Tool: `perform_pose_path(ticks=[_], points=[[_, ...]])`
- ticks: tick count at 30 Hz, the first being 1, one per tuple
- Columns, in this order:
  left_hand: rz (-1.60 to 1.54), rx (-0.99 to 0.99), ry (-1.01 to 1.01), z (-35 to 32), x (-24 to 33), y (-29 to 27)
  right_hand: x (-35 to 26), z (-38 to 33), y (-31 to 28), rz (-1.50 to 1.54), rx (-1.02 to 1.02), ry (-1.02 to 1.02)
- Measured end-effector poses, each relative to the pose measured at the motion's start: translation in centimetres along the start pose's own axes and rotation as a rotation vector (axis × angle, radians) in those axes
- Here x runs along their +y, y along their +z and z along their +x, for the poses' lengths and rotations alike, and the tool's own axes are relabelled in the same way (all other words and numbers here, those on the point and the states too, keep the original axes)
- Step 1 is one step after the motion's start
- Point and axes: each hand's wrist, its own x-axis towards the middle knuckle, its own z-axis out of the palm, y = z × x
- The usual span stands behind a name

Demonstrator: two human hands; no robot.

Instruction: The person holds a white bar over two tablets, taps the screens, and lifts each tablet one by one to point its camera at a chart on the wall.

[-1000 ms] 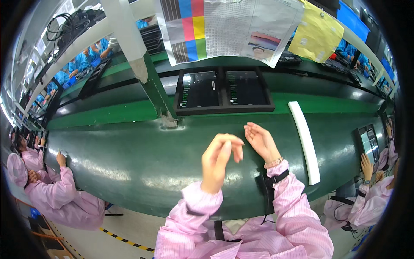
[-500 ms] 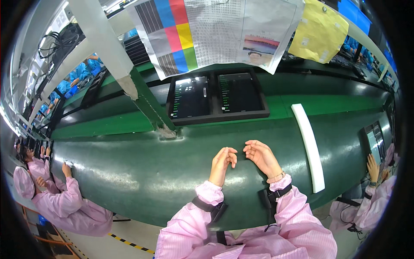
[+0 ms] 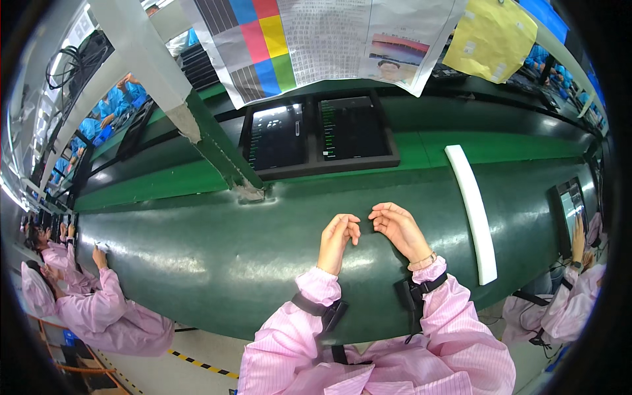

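Note:
Over the green tabletop (image 3: 217, 257), my left hand (image 3: 337, 241) and my right hand (image 3: 399, 230) face each other with a small gap between them. Both have loosely bent fingers, and nothing is in either one. Pink striped sleeves and black wrist straps cover my forearms. Beyond my hands, a dark tray (image 3: 355, 164) holds two tablets side by side, a left tablet (image 3: 276, 141) and a right tablet (image 3: 353, 131), both showing mostly dark screens with lines of small text. A long white foam strip (image 3: 473, 214) lies to the right of my right hand, apart from it.
A green-and-white post (image 3: 220, 151) rises at the tray's left. A printed colour sheet (image 3: 329, 46) and a yellow paper (image 3: 492, 41) hang above. At the right, a co-worker's hand (image 3: 578, 240) touches another tablet (image 3: 570, 207). Pink-clad co-workers (image 3: 108, 309) sit at the left.
The whole view has shifted slightly, so the tray and post appear further left and higher. My hands keep nearly the same pose. The right co-worker's hand has moved up over their tablet.

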Motion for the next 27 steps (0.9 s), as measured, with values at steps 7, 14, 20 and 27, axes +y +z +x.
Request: perform_pose_path(ticks=[7,14,20,27], points=[[0.013,0.004,-0.01,-0.03,-0.01,-0.01,-0.24,-0.24,0.61,-0.019,0.037,0.015],[0.01,-0.009,-0.01,-0.04,0.29,0.02,-0.09,0.02,0.63,-0.083,0.053,-0.017],[0.011,-0.017,-0.011,0.18,0.17,-0.26,0.1,0.1,0.66,-0.127,0.059,-0.013],[0.019,-0.024,-0.008,0.09,0.01,-0.24,-0.02,-0.07,0.77,-0.108,0.068,-0.012]])
